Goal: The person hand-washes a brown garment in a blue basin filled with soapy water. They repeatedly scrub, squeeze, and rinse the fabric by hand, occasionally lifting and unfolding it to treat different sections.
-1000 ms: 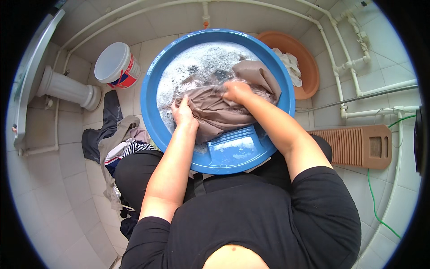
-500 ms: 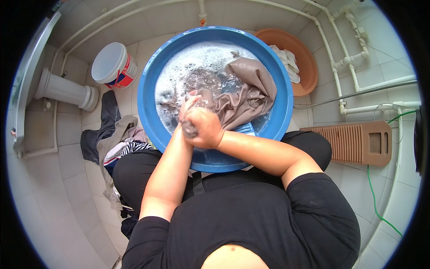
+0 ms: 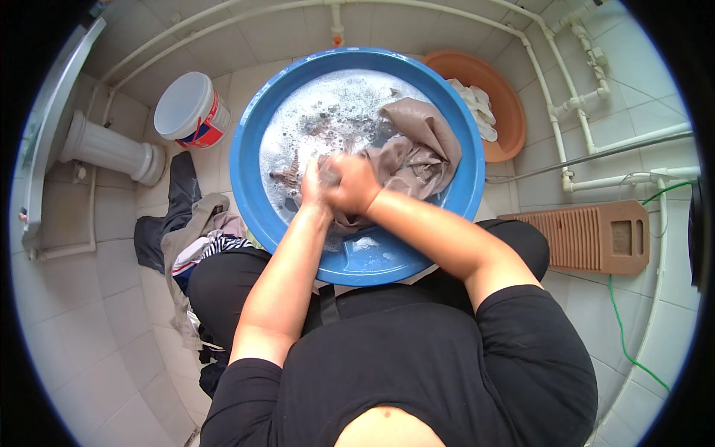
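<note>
A large blue basin (image 3: 253,201) holds soapy water and a wet taupe garment (image 3: 421,145). My left hand (image 3: 313,182) and my right hand (image 3: 354,182) are pressed together over the middle of the basin, both clenched on a bunched part of the taupe garment. The rest of the cloth trails up toward the basin's right rim. Foam covers the water to the upper left of my hands.
An orange basin (image 3: 506,112) with white cloth stands behind on the right. A white bucket (image 3: 186,108) and a white pedestal (image 3: 112,149) are at left. Dirty clothes (image 3: 186,231) lie by my left knee. A brown washboard (image 3: 588,238) lies at right, near white pipes and a green cord (image 3: 622,328).
My hands came apart from the spread cloth, drew together at the basin's middle and now scrub a bunched fold between them, shifted slightly right; the garment has been pulled toward the right rim.
</note>
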The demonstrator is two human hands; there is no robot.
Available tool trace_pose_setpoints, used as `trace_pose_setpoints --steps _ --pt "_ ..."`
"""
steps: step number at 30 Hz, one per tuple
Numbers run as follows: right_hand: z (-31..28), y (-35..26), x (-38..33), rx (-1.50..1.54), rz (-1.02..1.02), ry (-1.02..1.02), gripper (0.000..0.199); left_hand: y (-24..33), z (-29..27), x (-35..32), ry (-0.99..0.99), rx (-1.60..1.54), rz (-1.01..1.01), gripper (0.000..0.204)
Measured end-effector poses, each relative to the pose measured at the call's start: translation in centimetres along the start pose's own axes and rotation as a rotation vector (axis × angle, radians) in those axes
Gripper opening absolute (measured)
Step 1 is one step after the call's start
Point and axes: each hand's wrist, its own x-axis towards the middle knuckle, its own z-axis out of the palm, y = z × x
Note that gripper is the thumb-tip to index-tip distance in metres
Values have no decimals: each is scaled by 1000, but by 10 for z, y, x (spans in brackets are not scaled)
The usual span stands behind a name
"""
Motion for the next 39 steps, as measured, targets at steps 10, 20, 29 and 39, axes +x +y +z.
trace_pose_setpoints --steps 10,20,29,39 --pt "-57 94 22 -536 201 -660 54 7 -1 -1 224 -140 197 38" --pt "-18 19 14 -47 150 -102 31 11 4 4 -148 -167 -8 49" --pt "-6 -34 -12 -97 -212 57 20 24 -17 6 -665 723 475 29" --pt "1 -42 -18 4 -106 15 19 -38 -2 20 -496 -398 311 27"
